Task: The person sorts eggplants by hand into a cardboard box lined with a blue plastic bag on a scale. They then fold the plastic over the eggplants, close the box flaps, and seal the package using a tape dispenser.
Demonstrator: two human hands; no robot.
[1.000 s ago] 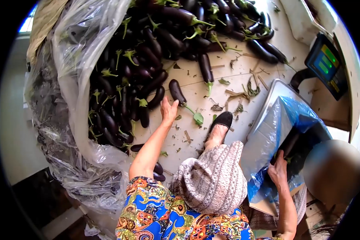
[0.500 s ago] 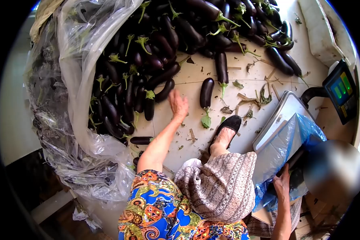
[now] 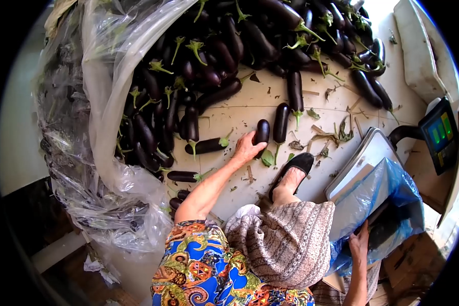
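My left hand is closed around a short dark purple eggplant, just above or on the tiled floor. Beside it on the right lies another eggplant with its stem toward me. A lone eggplant rests left of the hand, near the big heap of eggplants. Low on the right, my right hand grips the near edge of a blue plastic bag. Dark eggplants show inside the bag's mouth; my right fingertips are partly hidden.
A floor scale with a lit display stands behind the bag. Clear plastic sheeting borders the heap on the left. Dry leaves and scraps litter the floor near my black shoe. A white foam box sits at upper right.
My left hand has taken an eggplant from the heap's edge and moved right and toward me. A neighbouring eggplant has turned to lie sideways. The right hand stays at the bag.
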